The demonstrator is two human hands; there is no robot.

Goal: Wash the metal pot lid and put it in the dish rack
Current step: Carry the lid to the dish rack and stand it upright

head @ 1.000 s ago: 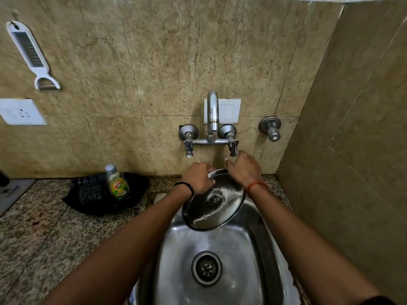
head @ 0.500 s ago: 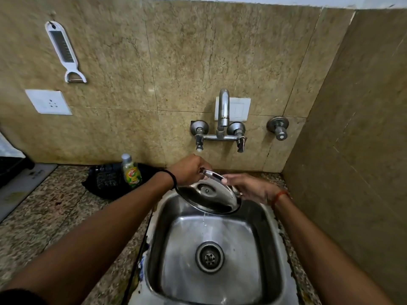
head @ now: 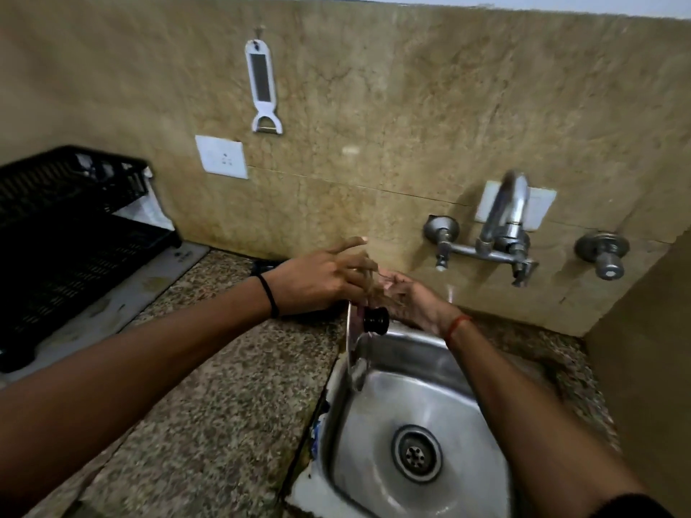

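Observation:
The metal pot lid (head: 351,345) is turned on edge and hangs upright over the sink's left rim, its black knob (head: 375,320) pointing right. Water runs off its lower edge. My left hand (head: 321,280) grips the lid's top rim from the left, index finger stretched out. My right hand (head: 409,299) meets that rim from the right, just behind the knob; its fingers are blurred. The black plastic dish rack (head: 71,222) stands on the counter at far left.
The steel sink (head: 422,416) with its drain lies below the hands. A wall tap (head: 503,222) with two valves and a third valve (head: 604,254) is to the right. Granite counter (head: 224,386) stretches between sink and rack. A peeler (head: 261,87) and socket (head: 222,157) are on the wall.
The lid has gone from nearly flat under the tap to upright on edge at the sink's left rim. Both hands shifted left with it, and my view turned left, revealing the dish rack.

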